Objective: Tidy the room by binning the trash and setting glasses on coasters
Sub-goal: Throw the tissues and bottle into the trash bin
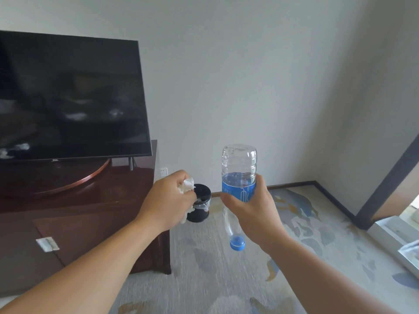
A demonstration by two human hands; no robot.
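My left hand [172,198] is closed around a crumpled white tissue [187,186], which pokes out above and below my fingers. My right hand [251,207] grips a clear plastic water bottle [239,164] by its blue label, held upside down with the blue cap [237,242] pointing at the floor. A small black trash bin [200,201] with a clear liner stands on the carpet beside the cabinet, just behind my left hand and partly hidden by it. No glasses or coasters are in view.
A dark wooden TV cabinet [79,214] fills the left, with a large black television [70,98] on it. Patterned grey and blue carpet [306,234] covers the floor. White walls meet in a corner at the right, near a dark frame [385,184] and a white ledge [394,236].
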